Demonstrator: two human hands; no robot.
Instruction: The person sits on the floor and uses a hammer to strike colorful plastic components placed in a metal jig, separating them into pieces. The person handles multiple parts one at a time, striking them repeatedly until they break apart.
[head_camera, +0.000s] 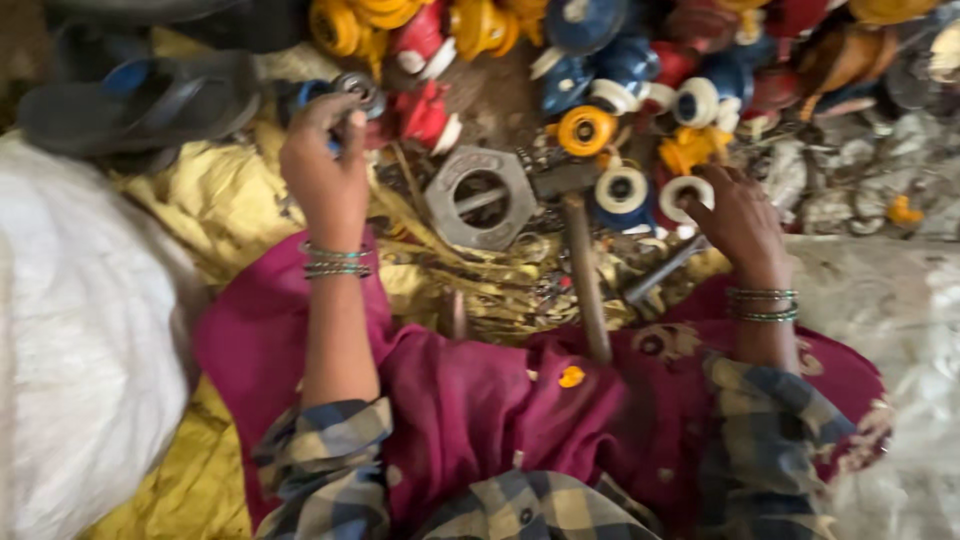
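Note:
My left hand is raised at the upper left and grips a small round metal bearing part with a blue piece beside it. My right hand reaches into the pile at the right, its fingers on a white and blue plastic wheel. Between the hands lie a grey hexagonal metal block with a round hole and a hammer with a wooden handle. A heap of red, yellow, blue and white wheels fills the top.
A dark sandal lies at the upper left. A white sack sits at the left, over yellow cloth. Maroon cloth covers my lap. A metal rod lies near my right wrist. Grey scrap is at the right.

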